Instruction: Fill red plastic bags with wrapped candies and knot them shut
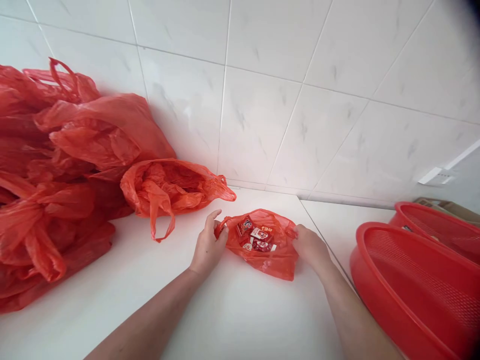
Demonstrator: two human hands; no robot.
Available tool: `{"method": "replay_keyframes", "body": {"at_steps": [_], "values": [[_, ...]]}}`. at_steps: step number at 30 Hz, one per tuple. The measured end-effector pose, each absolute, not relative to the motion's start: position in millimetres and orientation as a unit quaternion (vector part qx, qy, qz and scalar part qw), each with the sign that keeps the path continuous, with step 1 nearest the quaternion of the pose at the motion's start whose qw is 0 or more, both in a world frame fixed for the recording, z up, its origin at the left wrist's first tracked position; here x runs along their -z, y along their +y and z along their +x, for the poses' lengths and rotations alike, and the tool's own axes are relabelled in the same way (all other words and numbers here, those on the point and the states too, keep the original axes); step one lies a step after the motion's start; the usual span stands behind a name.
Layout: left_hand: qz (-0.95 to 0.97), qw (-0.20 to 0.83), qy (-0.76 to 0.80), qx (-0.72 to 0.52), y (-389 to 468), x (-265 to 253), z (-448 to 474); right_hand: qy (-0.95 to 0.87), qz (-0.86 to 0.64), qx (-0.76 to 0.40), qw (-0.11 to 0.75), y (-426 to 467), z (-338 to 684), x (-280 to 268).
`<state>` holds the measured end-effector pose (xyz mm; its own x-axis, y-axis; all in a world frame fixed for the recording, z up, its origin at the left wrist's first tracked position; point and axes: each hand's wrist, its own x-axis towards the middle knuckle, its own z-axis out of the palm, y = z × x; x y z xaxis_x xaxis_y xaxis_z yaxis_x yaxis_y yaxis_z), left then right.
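Red plastic bag (270, 264), its mouth spread wide, sits on a white table (232, 310) between a person's two bare hands in the head-camera view. The left hand (210, 245) grasps one gathered end of the bag, a finger lifted clear of it, while the right hand (309, 245) pinches the opposite end. Small red-and-white packets (261, 234) lie in a loose cluster inside the bag, printed sides showing.

Just beyond the left hand, an open bag (129, 189) rests on its side with crumpled red plastic in it and a handle loop drooping onto the table. It adjoins a large heap of red bags (75, 160), some knotted, filling the left side. At right, a red basket (360, 262) with mesh sides stands near the right forearm, a second basket (403, 209) behind it. A white tiled wall (262, 120) rises behind the table.
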<state>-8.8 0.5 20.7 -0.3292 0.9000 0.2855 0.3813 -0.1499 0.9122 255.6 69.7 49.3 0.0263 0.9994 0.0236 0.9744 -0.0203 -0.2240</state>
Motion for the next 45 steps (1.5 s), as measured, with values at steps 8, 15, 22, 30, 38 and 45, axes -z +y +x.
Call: {"method": "replay_keyframes", "body": {"at_steps": [8,15,22,30,38,45], "values": [[0.477,0.335,0.469,-0.663,39.0,-127.3,-28.7,-0.622,-0.622,-0.053,0.473,92.2,262.8,-105.0],[0.526,0.226,0.434,-0.696,23.2,-191.0,-21.0,-0.516,-0.552,-0.221,0.616,114.2,264.4,-119.1],[0.586,0.099,0.537,-0.599,3.0,-178.6,-14.3,-0.598,-0.534,-0.315,0.508,105.0,271.2,-134.2],[0.626,-0.116,0.625,-0.451,-20.9,-172.4,-20.4,-0.666,-0.540,-0.283,0.430,68.8,273.8,-161.9],[0.638,-0.186,0.629,-0.404,-26.9,-175.5,-25.5,-0.631,-0.639,-0.002,0.440,45.7,276.7,-171.9],[0.626,-0.189,0.626,-0.425,-29.1,-177.4,-20.1,-0.621,-0.631,-0.047,0.463,42.0,274.2,-173.7]]}}
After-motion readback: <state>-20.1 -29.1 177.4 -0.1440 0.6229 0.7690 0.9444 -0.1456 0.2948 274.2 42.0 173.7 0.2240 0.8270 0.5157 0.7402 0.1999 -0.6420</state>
